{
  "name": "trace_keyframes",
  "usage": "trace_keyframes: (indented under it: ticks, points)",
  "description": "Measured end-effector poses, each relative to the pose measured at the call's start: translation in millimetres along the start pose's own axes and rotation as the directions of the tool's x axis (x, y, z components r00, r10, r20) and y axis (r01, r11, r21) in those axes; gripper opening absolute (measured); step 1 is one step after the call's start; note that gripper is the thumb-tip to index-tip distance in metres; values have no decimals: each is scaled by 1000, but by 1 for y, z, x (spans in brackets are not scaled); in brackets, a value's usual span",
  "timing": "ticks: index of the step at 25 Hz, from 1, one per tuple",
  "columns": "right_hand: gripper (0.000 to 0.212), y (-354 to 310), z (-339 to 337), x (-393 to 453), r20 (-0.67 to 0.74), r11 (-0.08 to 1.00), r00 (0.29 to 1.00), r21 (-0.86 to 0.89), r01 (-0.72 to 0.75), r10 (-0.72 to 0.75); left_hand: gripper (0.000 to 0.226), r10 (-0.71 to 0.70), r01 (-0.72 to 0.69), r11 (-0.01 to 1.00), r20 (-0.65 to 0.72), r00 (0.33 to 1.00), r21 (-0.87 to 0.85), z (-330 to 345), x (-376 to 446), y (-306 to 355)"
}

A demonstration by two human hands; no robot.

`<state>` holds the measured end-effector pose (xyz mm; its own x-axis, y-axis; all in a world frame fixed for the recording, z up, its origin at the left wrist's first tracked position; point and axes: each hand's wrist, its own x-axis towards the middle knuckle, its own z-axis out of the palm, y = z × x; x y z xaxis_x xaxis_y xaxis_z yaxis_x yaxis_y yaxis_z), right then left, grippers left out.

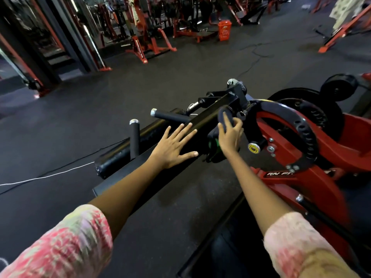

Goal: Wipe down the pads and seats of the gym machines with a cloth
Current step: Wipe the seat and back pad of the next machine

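A black and red gym machine (313, 141) fills the right half of the head view. Its long black arm (212, 115) runs from the pivot toward me, with a black roller pad (118, 157) beside it. My left hand (174, 144) lies flat on the arm with fingers spread and straight. My right hand (230, 135) grips a dark cloth (223, 115) bunched against the arm near the pivot. A bit of green (215, 147) shows under that hand.
Two black grip handles (170, 116) (135, 137) stick out of the arm near my left hand. A curved black plate with holes (301, 127) sits right of the cloth. A white cord (50, 175) crosses the dark floor. Red machines and an orange crate (224, 30) stand at the back.
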<state>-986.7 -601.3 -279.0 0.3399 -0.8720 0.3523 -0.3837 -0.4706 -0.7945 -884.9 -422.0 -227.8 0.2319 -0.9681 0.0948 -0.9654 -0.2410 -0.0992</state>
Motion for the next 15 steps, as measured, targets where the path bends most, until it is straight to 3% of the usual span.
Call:
trace_keyframes:
  ticks: [2,3,5,7,8,11,15]
  points:
    - [40,-2,8,10,-59,944,961,211,-252,270,97,18,-18,1000,13,1000,-10,1,0,0]
    - [39,-10,14,3,-102,922,946,278,-271,309,98,16,-15,999,23,1000,-31,2,1,-1]
    - [39,-18,36,-30,-209,939,948,298,-172,240,100,9,-6,997,41,999,-71,2,3,-3]
    - [40,-11,49,-57,-171,925,956,339,-171,239,100,8,-3,996,53,999,-91,2,3,-3]
    - [40,-4,46,-53,-115,883,943,401,-244,312,99,11,-5,995,64,998,-101,2,3,-3]
    - [44,11,42,-15,6,690,831,555,-465,556,98,11,-4,994,65,998,-107,5,5,-1]
    - [42,-2,54,-39,-89,760,882,551,-344,463,96,-10,19,993,76,997,-113,5,6,-3]
